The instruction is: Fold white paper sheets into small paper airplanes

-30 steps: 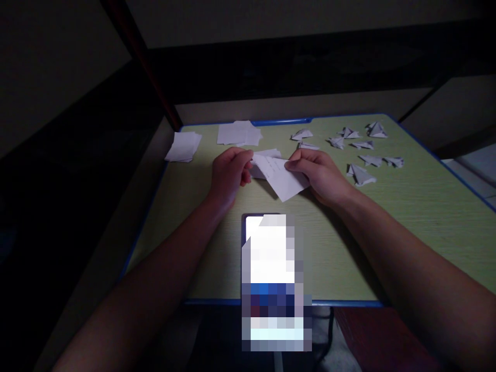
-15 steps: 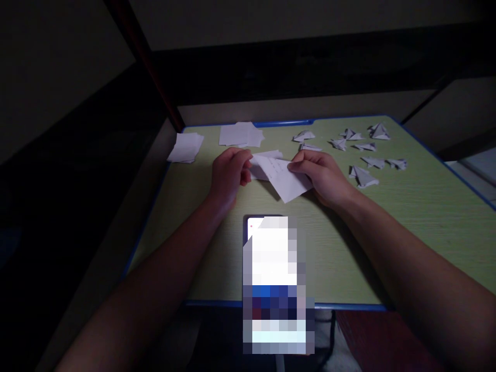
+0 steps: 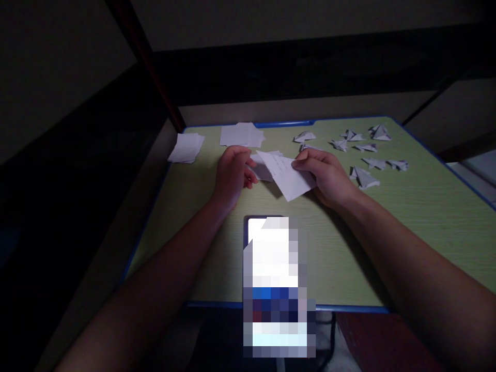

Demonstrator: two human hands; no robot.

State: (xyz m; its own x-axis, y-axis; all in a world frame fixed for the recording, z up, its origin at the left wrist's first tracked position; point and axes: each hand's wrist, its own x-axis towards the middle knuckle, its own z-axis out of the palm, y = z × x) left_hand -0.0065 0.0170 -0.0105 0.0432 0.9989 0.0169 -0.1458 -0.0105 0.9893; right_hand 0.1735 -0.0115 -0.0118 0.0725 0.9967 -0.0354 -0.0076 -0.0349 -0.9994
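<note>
Pinched between the thumb and fingers of my right hand (image 3: pixel 325 173) is a white sheet of paper (image 3: pixel 291 178), tilted so that one corner points down toward me. Faint writing shows along its upper left part. My left hand (image 3: pixel 235 173) is just left of this sheet, its fingers curved and apart with nothing seen between them. Behind the held sheet, other white paper (image 3: pixel 260 166) lies on the table, partly covered. Whether my left fingertips touch that paper I cannot tell.
Several folded paper pieces (image 3: pixel 365 178) are spread over the right back of the green, blue-edged table (image 3: pixel 418 232). Two groups of white sheets lie at the back left: one stack (image 3: pixel 186 148) and another (image 3: pixel 234 135). A phone (image 3: pixel 246 227), mostly blurred out, is in front of me.
The held sheet has moved slightly right with my right hand. My left fingers have spread and come away from the sheet's upper left corner.
</note>
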